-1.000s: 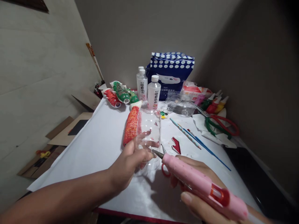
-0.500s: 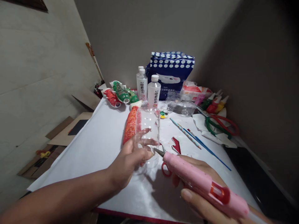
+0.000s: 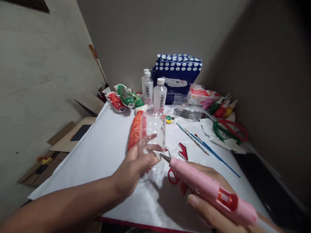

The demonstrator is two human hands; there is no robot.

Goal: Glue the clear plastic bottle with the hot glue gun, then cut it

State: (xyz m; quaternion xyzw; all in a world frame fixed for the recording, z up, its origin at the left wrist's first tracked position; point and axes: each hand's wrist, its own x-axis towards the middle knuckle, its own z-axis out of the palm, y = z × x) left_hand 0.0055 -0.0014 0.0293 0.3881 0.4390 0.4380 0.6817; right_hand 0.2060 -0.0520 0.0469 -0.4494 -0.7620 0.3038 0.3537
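Note:
My left hand [image 3: 134, 166] is wrapped round the lower part of a clear plastic bottle body [image 3: 154, 136] that stands open-topped on the white table [image 3: 102, 155]. My right hand [image 3: 209, 197] grips a pink glue gun [image 3: 209, 191]. Its metal tip points left and sits right at the bottle's lower right side, close to my left thumb. A red-handled pair of small scissors [image 3: 172, 173] lies under the gun.
A red patterned roll [image 3: 135, 129] lies beside the bottle. Behind stand three white labelled bottles [image 3: 159, 95], a blue dotted bag [image 3: 178, 77], green and red painted bottles [image 3: 125, 97]. Paint brushes [image 3: 206, 147], large scissors [image 3: 228, 127] and paint tubes [image 3: 223, 108] lie right. Cardboard [image 3: 63, 136] lies left.
The glue gun has shifted slightly, its tip staying against the bottle's lower side. My left hand has turned the bottle a little.

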